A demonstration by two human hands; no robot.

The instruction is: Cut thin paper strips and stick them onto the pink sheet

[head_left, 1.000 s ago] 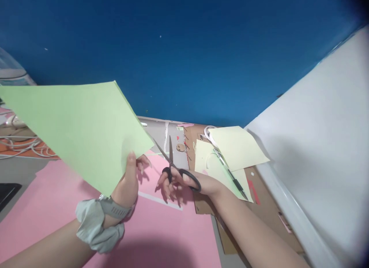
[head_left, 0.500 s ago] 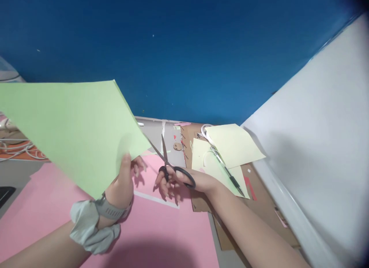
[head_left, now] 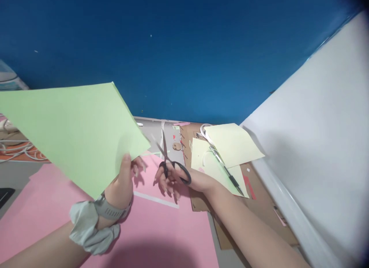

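Note:
My left hand [head_left: 122,181] pinches a large green sheet of paper [head_left: 77,133] near its lower right corner, thumb in front and fingers behind. The sheet stands up at a slant, off the table. Just right of that corner, my right hand [head_left: 170,179] holds black-handled scissors [head_left: 165,160] by the loops. Their blades are spread and point up and away, the left one blurred beside the paper's corner. Pink paper [head_left: 161,229] lies flat beneath both hands, with a thin white strip [head_left: 157,199] on it.
On the right, pale yellow-green sheets [head_left: 235,143] and a pen [head_left: 227,171] lie on brown cardboard [head_left: 262,206]. Small paper scraps lie behind the scissors. White cables [head_left: 27,150] are at far left. A blue panel [head_left: 178,60] rises behind, a white one [head_left: 323,106] at right.
The scissors have come slightly away from the green paper's edge, and their blades have turned upward. My left hand holds nearly still; the sheet's far left part has dipped slightly.

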